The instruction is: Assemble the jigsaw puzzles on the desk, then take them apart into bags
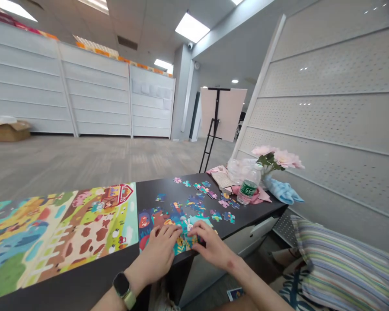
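My left hand (160, 252), with a dark watch on its wrist, lies flat on the near part of a partly joined jigsaw (155, 218) on a black table (84, 280). Its fingers are stretched out over the blue and orange pieces. My right hand (210, 246) rests beside it on the same patch, fingers bent down and pressing on pieces near a small white rabbit picture (188, 224). Several loose puzzle pieces (197, 196) are scattered further back on the table. Nothing is lifted in either hand.
A large colourful farm picture (58, 233) covers the table's left side. At the far right end stand a plastic water bottle (249, 188), pink flowers (277, 157), a blue cloth (283, 192) and a pink cloth. An easel (214, 125) stands behind; a striped cushion (343, 268) lies at right.
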Available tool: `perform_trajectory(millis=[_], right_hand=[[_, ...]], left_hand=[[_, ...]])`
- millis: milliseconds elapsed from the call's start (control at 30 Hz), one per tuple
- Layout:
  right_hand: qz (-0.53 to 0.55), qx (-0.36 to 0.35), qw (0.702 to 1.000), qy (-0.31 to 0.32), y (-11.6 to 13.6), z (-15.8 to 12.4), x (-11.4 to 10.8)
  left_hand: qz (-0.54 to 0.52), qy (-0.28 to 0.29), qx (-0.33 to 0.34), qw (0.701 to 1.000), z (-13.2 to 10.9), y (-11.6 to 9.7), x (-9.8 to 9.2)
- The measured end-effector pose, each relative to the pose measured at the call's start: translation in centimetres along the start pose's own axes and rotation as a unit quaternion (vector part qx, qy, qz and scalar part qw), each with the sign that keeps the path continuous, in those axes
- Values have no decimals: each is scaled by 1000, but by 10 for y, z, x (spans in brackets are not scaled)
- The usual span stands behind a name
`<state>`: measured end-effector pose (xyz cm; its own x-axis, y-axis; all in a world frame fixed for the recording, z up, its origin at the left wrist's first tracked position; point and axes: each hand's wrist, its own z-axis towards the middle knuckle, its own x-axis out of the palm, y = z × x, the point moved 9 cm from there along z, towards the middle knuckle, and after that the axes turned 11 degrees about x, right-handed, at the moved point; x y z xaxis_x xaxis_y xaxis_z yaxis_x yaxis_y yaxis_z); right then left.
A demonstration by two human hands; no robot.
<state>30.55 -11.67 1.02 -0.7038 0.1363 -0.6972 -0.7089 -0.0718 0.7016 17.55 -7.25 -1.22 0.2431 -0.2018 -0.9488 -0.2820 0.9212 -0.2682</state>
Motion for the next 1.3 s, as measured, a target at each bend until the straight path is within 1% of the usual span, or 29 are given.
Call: perform_trajectory(millis=[33, 100, 167, 233, 267, 333, 367, 433, 533, 600, 700, 833, 933, 1067, 1200, 1300], right_hand=[[35, 14, 999, -14, -5, 1, -6], [96, 55, 991, -69, -23, 5, -27], [119, 97, 978, -144, -47, 9, -55], [126, 136, 962, -202, -71, 7, -79], [127, 153, 954, -223, -81, 3, -87], [118, 174, 947, -243, -92, -11, -91], [110, 178, 947, -245, -95, -19, -89], [93, 174, 951, -239, -94, -38, -77], [40, 137, 962, -232, -86, -62, -54], [-5, 111, 964, -242, -84, -70, -41], [-40, 80, 951, -296, -91, -76, -25], [-68, 12, 919, -387, -93, -77, -9], [-68, 21, 905, -419, -95, -71, -3], [-52, 30, 895, -441, -91, -70, 0], [-47, 22, 900, -433, -90, -75, 2], [-49, 21, 907, -417, -91, -77, 2]], left_hand=[[1, 0, -2, 1000, 0, 0, -1], [2, 4, -6, 1000, 0, -1, -2], [6, 11, -8, 1000, -1, -2, -4], [11, 14, -9, 1000, -1, -3, -5], [13, 14, -8, 1000, -1, -4, -5], [14, 11, -8, 1000, -1, -3, -5], [14, 11, -8, 1000, -1, -3, -4], [12, 11, -9, 1000, -1, -2, -1], [17, 14, -10, 1000, 0, 0, 2], [21, 17, -10, 1000, 1, 1, 4], [26, 21, -14, 999, 1, 2, 6], [24, 22, -20, 999, 1, 4, 8], [27, 21, -23, 999, 1, 3, 9], [43, 27, -32, 998, 2, 1, 7], [56, 38, -34, 997, 3, -2, 7], [55, 12, -21, 998, 2, -4, 5]])
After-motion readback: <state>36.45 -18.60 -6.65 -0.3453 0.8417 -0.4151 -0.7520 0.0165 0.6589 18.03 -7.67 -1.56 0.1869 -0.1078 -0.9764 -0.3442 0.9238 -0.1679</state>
